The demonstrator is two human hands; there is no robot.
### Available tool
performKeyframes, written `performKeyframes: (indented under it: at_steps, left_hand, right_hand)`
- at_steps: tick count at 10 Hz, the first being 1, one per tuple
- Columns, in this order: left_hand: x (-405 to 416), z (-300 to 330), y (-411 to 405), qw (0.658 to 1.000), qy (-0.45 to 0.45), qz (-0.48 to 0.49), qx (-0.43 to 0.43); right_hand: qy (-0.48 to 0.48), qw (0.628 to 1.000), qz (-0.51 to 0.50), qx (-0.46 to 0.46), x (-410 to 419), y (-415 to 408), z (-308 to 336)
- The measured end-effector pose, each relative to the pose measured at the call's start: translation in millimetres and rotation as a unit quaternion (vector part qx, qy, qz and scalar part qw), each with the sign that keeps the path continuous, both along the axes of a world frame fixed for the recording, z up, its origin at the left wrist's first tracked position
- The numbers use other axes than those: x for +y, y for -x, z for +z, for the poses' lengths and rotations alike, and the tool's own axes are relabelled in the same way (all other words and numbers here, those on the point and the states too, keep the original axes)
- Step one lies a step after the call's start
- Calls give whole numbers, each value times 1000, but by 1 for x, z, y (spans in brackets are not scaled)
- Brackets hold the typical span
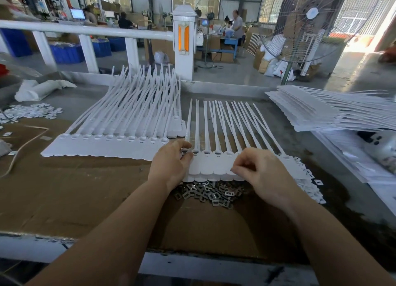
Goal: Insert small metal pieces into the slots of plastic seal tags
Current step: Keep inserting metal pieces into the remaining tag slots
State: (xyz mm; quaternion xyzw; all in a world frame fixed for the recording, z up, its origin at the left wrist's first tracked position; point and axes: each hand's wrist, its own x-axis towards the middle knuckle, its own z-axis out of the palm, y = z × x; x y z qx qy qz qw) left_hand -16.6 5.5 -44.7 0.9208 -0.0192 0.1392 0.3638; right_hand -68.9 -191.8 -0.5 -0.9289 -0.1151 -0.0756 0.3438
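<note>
A sheet of brown corrugated cardboard (85, 200) covered the near part of the grey worktable (81, 99), and everything for the job lay on or beside it. Far left of centre sat a tall fanned stack of white plastic seal-tag strips (120, 131), their long tails curving up and away toward a white railing (85, 29). At the right edge rested another stack of flat white tag sheets (321, 112), well apart from the hands.

Between those stacks, directly ahead, lay the working strip of joined white plastic seal tags (214, 159), flat tag ends toward the person and thin tails pointing away. Several of its slots near the left end showed metal already seated.

The left hand (173, 161) rested at the strip's left end, thumb and fingers curled and pinching a small metal piece (184, 152) at the leftmost slot. The right hand (260, 170) lay over the strip's right part, fingers curled down with the tips pressed together on the tag's near edge; whether they held a piece could not be told.

Just beneath the strip's near edge, between the two wrists, lay a heap of small rectangular metal clips (211, 193), each with a window cut through it. Small white plastic bits (310, 183) trailed along the strip's right side, and more (30, 112) lay scattered at far left.
</note>
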Motion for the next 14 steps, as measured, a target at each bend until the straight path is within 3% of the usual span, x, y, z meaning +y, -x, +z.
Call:
performKeyframes:
  at_steps: [1, 2, 3, 5, 7, 9, 14]
  left_hand:
    - [0, 0, -1, 1000, 0, 0, -1]
    - [0, 0, -1, 1000, 1, 2, -2]
    - [0, -1, -1, 1000, 2, 3, 2]
    - [0, -1, 0, 1000, 3, 4, -5]
    - [1, -1, -2, 1000, 4, 2, -5]
    - [2, -1, -3, 1000, -1, 3, -2]
    - [1, -1, -1, 1000, -6, 1, -6]
  right_hand:
    - [-93, 995, -32, 0, -2, -5, -2]
    - [-120, 991, -53, -10, -3, -9, -6]
    - [-69, 992, -91, -47, -1, -15, -10]
    - [125, 979, -108, -118, 4, -22, -14]
    - [104, 990, -64, -74, -1, -21, -8]
    - [-20, 995, -88, -38, -10, -21, -3]
    - [98, 990, -94, -27, 3, -19, -8]
